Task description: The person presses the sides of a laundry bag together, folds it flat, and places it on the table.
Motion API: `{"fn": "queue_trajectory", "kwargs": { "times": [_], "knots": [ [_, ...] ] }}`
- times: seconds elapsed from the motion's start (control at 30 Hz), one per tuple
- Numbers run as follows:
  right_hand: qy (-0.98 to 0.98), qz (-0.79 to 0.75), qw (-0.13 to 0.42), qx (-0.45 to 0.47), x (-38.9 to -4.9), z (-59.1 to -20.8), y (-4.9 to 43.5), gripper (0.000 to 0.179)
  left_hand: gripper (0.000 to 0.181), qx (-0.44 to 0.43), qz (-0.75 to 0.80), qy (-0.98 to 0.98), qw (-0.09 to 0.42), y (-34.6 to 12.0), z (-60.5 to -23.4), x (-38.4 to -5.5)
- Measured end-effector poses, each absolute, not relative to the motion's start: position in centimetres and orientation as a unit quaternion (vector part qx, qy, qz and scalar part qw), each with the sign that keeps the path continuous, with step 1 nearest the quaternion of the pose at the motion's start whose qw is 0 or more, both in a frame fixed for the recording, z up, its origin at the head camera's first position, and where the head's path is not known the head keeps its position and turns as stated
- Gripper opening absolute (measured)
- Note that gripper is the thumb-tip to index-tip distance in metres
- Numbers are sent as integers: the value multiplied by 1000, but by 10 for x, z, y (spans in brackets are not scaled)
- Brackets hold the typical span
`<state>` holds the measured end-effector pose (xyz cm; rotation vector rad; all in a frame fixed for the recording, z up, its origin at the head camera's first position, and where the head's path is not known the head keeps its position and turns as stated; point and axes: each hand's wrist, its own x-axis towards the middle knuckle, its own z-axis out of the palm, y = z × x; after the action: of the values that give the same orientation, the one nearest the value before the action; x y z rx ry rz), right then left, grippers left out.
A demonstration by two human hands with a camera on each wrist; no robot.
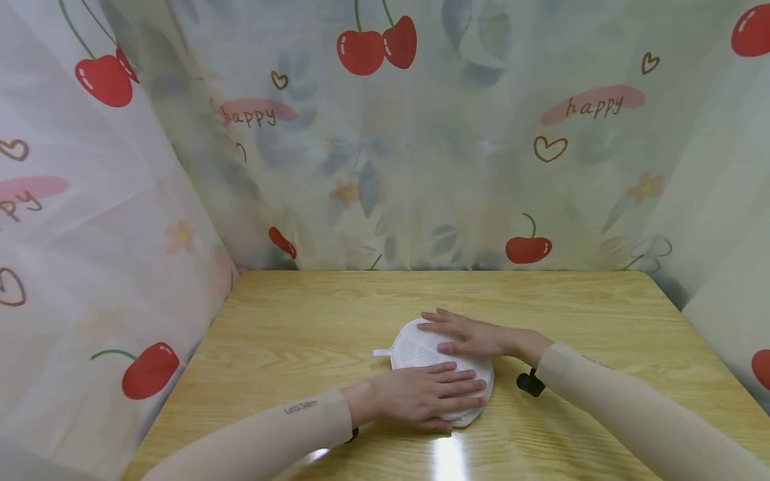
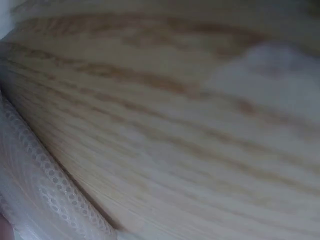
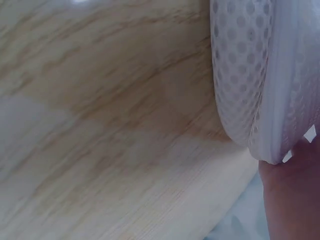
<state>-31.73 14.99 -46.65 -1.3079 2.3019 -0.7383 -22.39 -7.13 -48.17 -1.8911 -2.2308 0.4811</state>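
A round white mesh laundry bag [image 1: 414, 347] lies on the table, with a small white tab [image 1: 381, 353] sticking out on its left. My left hand [image 1: 415, 395] rests flat across the near part of the bag, fingers straight and pointing right. Over the far right part, my right hand [image 1: 472, 336] lies with its fingers extended and spread. In the left wrist view, the honeycomb mesh [image 2: 55, 190] fills the lower left corner. The right wrist view shows the bag's puffy side and seam band [image 3: 280, 90], with a finger [image 3: 295, 195] at its edge.
The wood-grain table [image 1: 301, 314] stretches around the bag on all sides. A curtain [image 1: 409, 147] printed with cherries and hearts hangs behind it and along both sides. Black wrist camera [image 1: 531, 383] shows under the right wrist.
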Motion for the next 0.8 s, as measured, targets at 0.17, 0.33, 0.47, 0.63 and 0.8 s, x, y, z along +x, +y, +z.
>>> {"fn": "queue_trajectory", "kwargs": {
  "times": [0.17,0.33,0.47,0.63,0.8],
  "knots": [
    [820,-246,210,-472,-318,-470,150,60,63,-642,174,-742,90,-70,-485,-225],
    [820,-240,215,-473,-316,-476,148,60,63,-643,182,-740,81,-69,-487,-224],
    [825,-239,213,-465,-312,-480,147,60,64,-640,180,-744,74,-68,-489,-223],
    [827,-235,217,-462,-310,-483,149,59,62,-636,187,-744,81,-66,-491,-220],
    [830,-238,215,-457,-311,-484,148,59,62,-631,192,-748,78,-66,-490,-219]
  ]
}}
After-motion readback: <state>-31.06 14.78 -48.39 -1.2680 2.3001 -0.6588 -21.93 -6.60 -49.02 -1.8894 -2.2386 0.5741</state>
